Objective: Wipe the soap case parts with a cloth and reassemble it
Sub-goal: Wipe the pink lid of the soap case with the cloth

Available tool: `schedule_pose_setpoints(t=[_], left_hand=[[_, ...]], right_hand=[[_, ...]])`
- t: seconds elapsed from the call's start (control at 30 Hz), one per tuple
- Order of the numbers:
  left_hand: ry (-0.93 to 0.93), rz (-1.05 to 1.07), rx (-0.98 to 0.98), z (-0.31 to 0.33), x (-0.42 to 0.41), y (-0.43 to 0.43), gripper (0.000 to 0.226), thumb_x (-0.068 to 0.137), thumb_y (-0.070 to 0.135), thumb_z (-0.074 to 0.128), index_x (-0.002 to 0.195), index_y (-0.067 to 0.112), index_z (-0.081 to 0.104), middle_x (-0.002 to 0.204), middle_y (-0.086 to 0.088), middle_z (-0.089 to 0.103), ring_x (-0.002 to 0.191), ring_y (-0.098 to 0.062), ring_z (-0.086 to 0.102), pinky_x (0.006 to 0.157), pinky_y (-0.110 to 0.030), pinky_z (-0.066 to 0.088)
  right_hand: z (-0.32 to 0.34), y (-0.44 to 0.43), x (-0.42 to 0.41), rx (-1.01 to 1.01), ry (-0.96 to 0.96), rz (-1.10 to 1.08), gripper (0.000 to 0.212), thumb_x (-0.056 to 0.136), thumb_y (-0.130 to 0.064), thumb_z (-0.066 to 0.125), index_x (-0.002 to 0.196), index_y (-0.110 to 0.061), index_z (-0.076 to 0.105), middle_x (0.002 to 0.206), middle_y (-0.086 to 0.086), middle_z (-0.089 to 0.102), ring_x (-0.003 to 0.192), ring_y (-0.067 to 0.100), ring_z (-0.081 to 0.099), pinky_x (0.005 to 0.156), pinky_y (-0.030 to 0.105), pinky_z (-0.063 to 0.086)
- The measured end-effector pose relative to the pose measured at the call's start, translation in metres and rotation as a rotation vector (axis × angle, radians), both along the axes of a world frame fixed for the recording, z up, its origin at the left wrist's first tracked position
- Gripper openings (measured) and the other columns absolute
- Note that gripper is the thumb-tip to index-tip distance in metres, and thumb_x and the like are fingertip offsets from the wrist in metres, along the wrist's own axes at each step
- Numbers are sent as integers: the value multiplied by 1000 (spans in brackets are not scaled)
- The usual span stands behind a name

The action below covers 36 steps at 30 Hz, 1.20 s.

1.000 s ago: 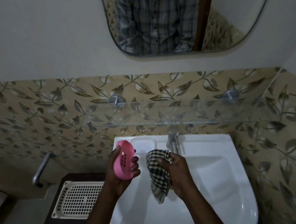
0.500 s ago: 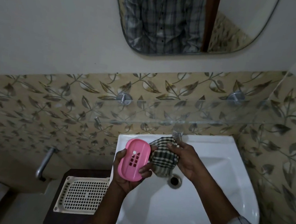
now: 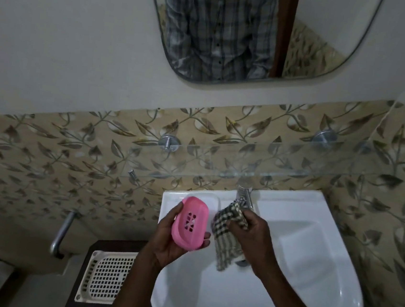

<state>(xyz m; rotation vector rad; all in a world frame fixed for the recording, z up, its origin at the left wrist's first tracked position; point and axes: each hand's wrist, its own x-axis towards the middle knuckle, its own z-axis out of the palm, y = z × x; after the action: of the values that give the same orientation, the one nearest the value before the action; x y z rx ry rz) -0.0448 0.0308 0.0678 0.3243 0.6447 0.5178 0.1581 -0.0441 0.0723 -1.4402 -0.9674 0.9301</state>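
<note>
1. Over the white sink, at 6 o'clock in the view, both hands are held above the basin.
2. Left hand: cradles the pink soap case part from below. Thumb lies along its 9 o'clock edge, fingertips curl up around its 4 o'clock edge, so the fingers are clamped on it.
3. Pink soap case part: oval, tilted, hollow side facing the camera, drain slots in its middle. It is above the sink's 9 o'clock rim and not resting on anything but the hand.
4. Right hand: at 3 o'clock of the pink part, fingers bunched together and closed on the checked cloth.
5. Checked cloth: crumpled in the grip, loose end hanging toward 6 o'clock over the basin. It is just beside the pink part; cannot tell if they touch.
6. Tap: at 12 o'clock of the cloth, on the sink's back edge.
7. Glass shelf: above the tap, on metal wall mounts.
8. Mirror: at 12 o'clock, showing a checked shirt.
9. White perforated basket: at 7 o'clock, on a dark cabinet.
10. Metal bar: at 8 o'clock, on the leaf-patterned tile wall.
</note>
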Motion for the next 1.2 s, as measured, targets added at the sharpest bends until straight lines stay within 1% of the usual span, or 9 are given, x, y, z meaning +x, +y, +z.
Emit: schedule_pose_setpoints(t=[0.07, 0.2, 0.33, 0.43, 0.67, 0.8, 0.93, 1.07, 1.2], left_hand=[[91, -43, -56, -1, -3, 1, 84, 83, 53, 64, 140, -7, 50, 119, -33, 63, 98, -49, 64, 91, -63, 53], [197, -129, -58, -4, 5, 2, 77, 85, 61, 54, 122, -5, 68, 115, -30, 68, 94, -48, 69, 83, -60, 57], [300, -185, 6, 10, 9, 14, 66, 84, 59, 54, 108, 2, 77, 102, -27, 72, 82, -43, 71, 74, -50, 60], [357, -260, 19, 24, 2, 29, 60, 79, 53, 58, 100, 1, 78, 95, -26, 73, 76, -41, 71, 74, -46, 59], [444, -344, 4, 38, 8, 40, 55, 76, 49, 64, 99, 0, 75, 96, -24, 72, 77, -40, 69, 72, -43, 59], [518, -427, 56, 35, 11, 38, 60, 89, 56, 51, 95, 2, 77, 93, -23, 71, 75, -36, 68, 70, -38, 56], [569, -325, 42, 30, 30, 36, 55, 94, 52, 49, 96, 3, 74, 92, -21, 71, 77, -35, 65, 75, -42, 51], [542, -159, -40, 16, 38, 29, 57, 80, 43, 59, 111, -5, 67, 109, -24, 65, 95, -37, 62, 91, -43, 46], [595, -370, -24, 17, 25, 33, 53, 83, 43, 58, 109, -3, 67, 97, -24, 71, 87, -35, 67, 86, -44, 50]], right_hand=[[2, 1, -1, 77, -282, 34, 16, 78, -8, 75, 83, -23, 71, 78, -1, 70, 72, 16, 66, 65, 21, 49], [-1, 8, -16, 315, -672, 138, 25, 79, -2, 70, 101, -14, 70, 90, 4, 61, 80, 15, 59, 66, 28, 51], [-18, 23, -17, 598, -1068, 414, 43, 78, 3, 64, 119, -8, 67, 120, 14, 67, 114, 30, 61, 93, 39, 53], [-34, 24, -1, 654, -1265, 526, 58, 85, 5, 42, 142, -8, 49, 145, 15, 51, 140, 29, 41, 116, 47, 33], [-54, 21, 1, 646, -1061, 375, 48, 88, 9, 52, 131, -12, 55, 139, 15, 50, 138, 29, 42, 115, 56, 29], [-45, 19, 12, 724, -1120, 491, 34, 93, 5, 47, 121, -9, 60, 125, 10, 59, 122, 25, 54, 117, 39, 31], [-26, 18, -1, 608, -1025, 307, 22, 85, 2, 55, 94, -6, 74, 95, 11, 73, 89, 28, 67, 82, 35, 52], [-34, 2, -41, 420, -569, 282, 30, 86, -9, 51, 105, -4, 74, 112, 12, 73, 110, 23, 66, 98, 34, 50], [-46, 10, -10, 688, -863, 663, 28, 95, -1, 48, 113, -5, 70, 123, 13, 67, 124, 26, 56, 112, 43, 38]])
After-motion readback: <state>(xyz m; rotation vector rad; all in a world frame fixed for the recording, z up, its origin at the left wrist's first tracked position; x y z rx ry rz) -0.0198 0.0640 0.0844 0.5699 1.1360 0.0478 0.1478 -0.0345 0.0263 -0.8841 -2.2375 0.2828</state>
